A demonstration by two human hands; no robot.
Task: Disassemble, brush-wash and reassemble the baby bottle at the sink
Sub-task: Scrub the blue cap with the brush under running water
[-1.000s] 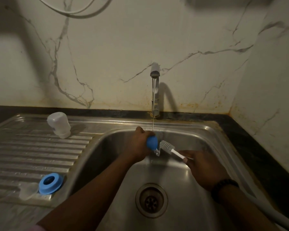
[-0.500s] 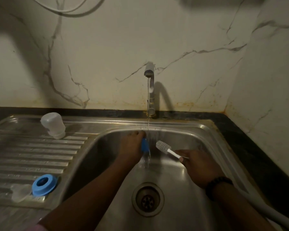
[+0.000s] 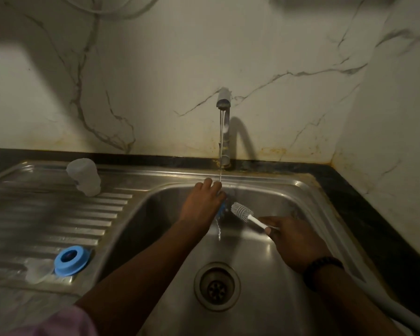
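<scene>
Two hands work over the sink (image 3: 289, 190). The left hand (image 3: 201, 202) has turned its back to the camera, its grip closed on a blue bottle part (image 3: 221, 210) under the tap (image 3: 224, 103) stream, now mostly hidden. The right hand (image 3: 294, 241) still pinches the brush (image 3: 240, 210), just beside it.

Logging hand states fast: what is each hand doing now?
Left hand: grips the blue bottle part under the tap stream.
Right hand: grips the brush by its handle.

Left grip (image 3: 204, 202) curled; right grip (image 3: 294, 241) clenched
</scene>
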